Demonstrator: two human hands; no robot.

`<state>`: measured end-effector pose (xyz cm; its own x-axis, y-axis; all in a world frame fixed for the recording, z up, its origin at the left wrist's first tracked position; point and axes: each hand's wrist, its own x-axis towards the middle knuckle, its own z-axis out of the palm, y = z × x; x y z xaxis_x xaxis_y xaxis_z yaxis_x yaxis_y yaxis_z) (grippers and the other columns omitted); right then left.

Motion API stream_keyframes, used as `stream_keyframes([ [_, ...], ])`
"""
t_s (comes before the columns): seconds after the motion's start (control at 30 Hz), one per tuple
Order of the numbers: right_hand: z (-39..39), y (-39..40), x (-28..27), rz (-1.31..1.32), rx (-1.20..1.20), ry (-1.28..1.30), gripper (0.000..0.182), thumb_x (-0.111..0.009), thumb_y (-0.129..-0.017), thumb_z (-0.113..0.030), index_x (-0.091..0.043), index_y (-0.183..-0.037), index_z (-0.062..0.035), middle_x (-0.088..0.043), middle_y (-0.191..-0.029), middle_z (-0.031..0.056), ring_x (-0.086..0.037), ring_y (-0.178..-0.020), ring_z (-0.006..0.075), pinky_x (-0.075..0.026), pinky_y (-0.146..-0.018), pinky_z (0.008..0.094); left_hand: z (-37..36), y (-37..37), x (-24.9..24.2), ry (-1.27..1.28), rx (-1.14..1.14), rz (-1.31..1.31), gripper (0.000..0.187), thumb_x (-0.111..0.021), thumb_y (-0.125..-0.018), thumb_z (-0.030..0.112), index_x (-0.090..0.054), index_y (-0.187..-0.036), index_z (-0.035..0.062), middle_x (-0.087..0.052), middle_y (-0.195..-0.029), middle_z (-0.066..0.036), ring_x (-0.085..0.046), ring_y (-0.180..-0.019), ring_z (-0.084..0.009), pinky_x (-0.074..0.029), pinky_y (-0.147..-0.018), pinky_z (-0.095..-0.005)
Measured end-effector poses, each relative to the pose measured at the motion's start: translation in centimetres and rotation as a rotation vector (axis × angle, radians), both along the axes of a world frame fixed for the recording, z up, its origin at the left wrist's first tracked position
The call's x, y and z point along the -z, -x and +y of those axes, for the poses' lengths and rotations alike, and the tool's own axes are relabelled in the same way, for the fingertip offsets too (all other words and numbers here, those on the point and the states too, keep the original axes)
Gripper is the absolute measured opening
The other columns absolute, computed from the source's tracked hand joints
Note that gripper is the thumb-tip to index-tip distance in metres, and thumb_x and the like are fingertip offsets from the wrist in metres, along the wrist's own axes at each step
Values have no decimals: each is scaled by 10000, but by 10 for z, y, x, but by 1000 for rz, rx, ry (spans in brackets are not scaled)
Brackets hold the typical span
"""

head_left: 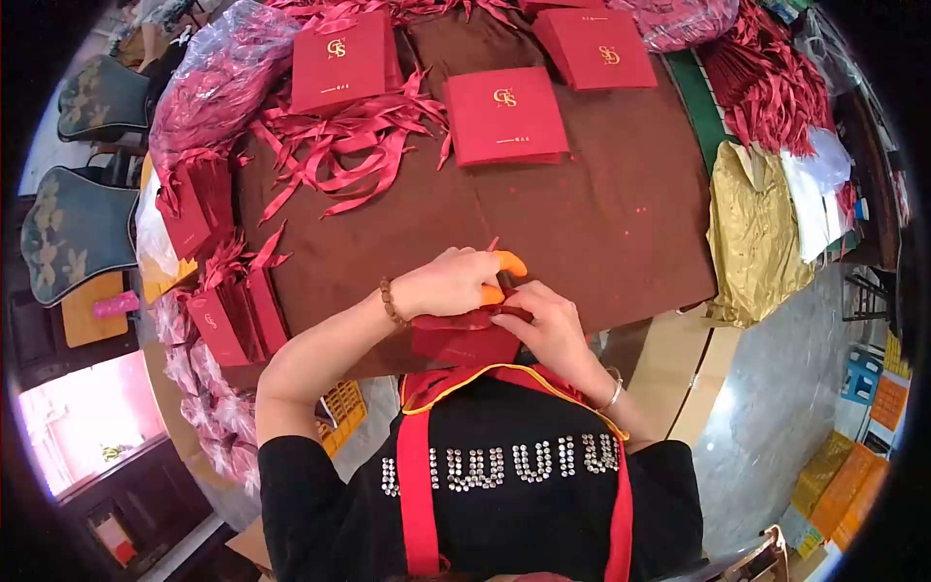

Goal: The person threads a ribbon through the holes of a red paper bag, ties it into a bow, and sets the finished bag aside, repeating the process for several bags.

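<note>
A red paper gift bag is held at the near edge of the brown-covered table, close to my chest. My left hand, with orange finger cots on its fingertips and a beaded bracelet at the wrist, is closed over the bag's upper part. A short red ribbon end sticks up beside its fingers. My right hand, with a bangle, pinches a dark red ribbon at the bag's top edge. The fingers of both hands nearly meet and partly hide the ribbon and the bag's opening.
Flat red bags with gold lettering lie ahead, with another stack at far right. Loose ribbons spread at far left. More bags stand at left. A gold plastic sheet hangs at right; chairs stand left.
</note>
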<state>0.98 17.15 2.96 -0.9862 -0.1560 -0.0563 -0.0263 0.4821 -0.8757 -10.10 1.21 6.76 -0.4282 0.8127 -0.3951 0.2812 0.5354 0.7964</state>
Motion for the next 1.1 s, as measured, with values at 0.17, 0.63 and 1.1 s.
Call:
stream_keyframes([
  [0.17, -8, -8, 10, 123, 88, -40, 184, -692, -764, -189, -642, -848, -33, -615, -888, 85, -621, -728, 280, -501, -607, 358, -1, 5, 9, 3, 73, -1, 357, -560, -758, 86, -543, -1103, -2, -636, -718, -166, -621, -697, -315, -458, -639, -394],
  [0.63, 11, 4, 8, -37, -122, 218, 138, -677, -773, -80, -623, -836, 30, -601, -790, 93, -574, -660, 173, -452, -597, 289, 4, -6, 28, -171, -260, -84, 291, -533, -740, -13, -490, -1022, 44, -567, -631, -50, -523, -584, -120, -412, -551, -281],
  [1.1, -4, 0, 13, -129, -109, 265, 193, -672, -780, -66, -561, -919, 7, -622, -695, 105, -577, -584, 116, -452, -530, 267, 1, 7, 33, -271, -470, -104, 311, -504, -786, 12, -557, -1089, 60, -535, -692, 26, -437, -603, -42, -359, -531, -207],
])
